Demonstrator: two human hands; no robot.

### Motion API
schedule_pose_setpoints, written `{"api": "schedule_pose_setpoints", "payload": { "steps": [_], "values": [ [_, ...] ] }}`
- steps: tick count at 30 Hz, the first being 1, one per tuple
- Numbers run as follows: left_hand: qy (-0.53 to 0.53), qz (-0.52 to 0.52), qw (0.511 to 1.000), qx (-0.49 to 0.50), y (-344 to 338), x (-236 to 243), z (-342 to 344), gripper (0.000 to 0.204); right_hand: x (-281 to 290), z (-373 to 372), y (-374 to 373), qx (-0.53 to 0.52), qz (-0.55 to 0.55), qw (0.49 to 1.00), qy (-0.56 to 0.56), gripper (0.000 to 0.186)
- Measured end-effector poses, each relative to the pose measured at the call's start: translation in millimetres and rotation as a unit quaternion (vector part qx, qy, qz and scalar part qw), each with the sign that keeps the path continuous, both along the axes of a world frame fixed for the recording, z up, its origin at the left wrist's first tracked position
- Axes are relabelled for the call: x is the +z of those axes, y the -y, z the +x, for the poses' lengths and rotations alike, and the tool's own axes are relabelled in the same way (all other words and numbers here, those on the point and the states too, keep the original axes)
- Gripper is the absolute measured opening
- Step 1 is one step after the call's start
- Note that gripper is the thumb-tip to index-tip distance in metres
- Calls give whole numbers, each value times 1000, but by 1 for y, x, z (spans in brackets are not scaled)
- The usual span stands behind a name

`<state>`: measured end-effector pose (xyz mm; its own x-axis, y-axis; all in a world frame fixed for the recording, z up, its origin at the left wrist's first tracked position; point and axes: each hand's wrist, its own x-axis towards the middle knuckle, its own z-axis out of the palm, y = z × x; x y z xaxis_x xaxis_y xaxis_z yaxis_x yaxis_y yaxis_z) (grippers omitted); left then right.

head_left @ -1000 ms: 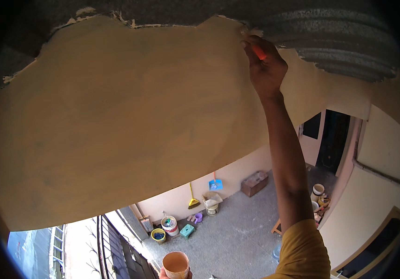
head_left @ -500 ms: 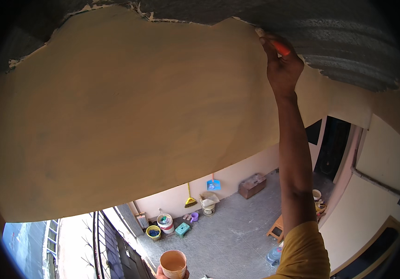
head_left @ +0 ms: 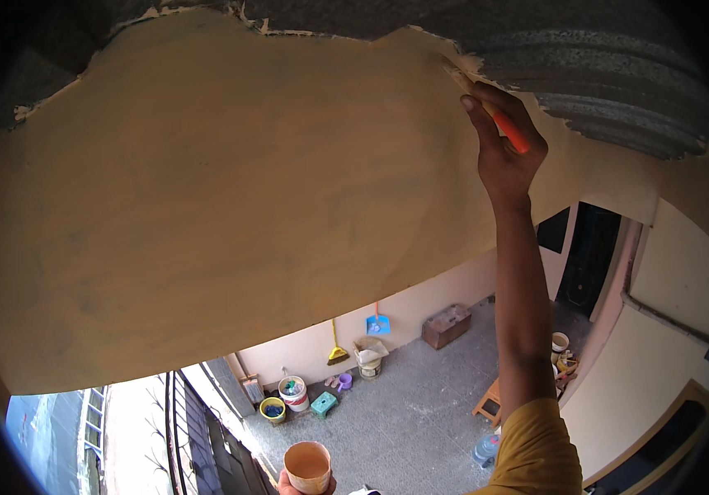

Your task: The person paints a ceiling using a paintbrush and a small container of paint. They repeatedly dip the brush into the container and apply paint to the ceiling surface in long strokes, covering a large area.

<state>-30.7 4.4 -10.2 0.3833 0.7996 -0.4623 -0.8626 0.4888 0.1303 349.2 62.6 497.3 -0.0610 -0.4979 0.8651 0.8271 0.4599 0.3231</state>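
My right hand is closed round the red handle of a paintbrush, its bristle end at the beige-painted panel, just below the ragged edge where it meets grey corrugated sheeting. My arm in a mustard sleeve reaches up from the lower edge. Low at the bottom centre, my left hand grips a cup with peach-beige paint inside; most of that hand is hidden by the cup.
Far below is a grey courtyard floor with buckets, a green stool, a broom, a blue dustpan and a brown box. A railing runs lower left. A doorway and pipe are right.
My right hand moved rightward at first, then down along the panel with the brush, which now tilts with more handle showing. The view has shifted slightly; the cup stays low in my left hand.
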Motion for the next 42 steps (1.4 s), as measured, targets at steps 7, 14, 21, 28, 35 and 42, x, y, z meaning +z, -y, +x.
{"api": "schedule_pose_setpoints", "payload": {
  "steps": [7,14,21,28,35,42],
  "values": [
    [-34,19,999,-6,1,-9,1,51,2,20,-5,-50,33,998,-24,16],
    [-29,8,999,-12,-2,-16,2,51,49,40,-21,-85,46,995,12,15],
    [14,-4,999,-52,-12,-35,-6,52,42,45,-14,26,-26,999,4,13],
    [43,-7,998,-56,-13,-26,-8,53,47,46,-1,61,7,998,-7,15],
    [35,-9,998,-41,-11,-25,-5,52,50,49,6,69,-49,995,-45,14],
    [41,-18,998,-41,-12,-33,-7,54,65,47,8,-90,-43,994,-34,14]
  ]
}}
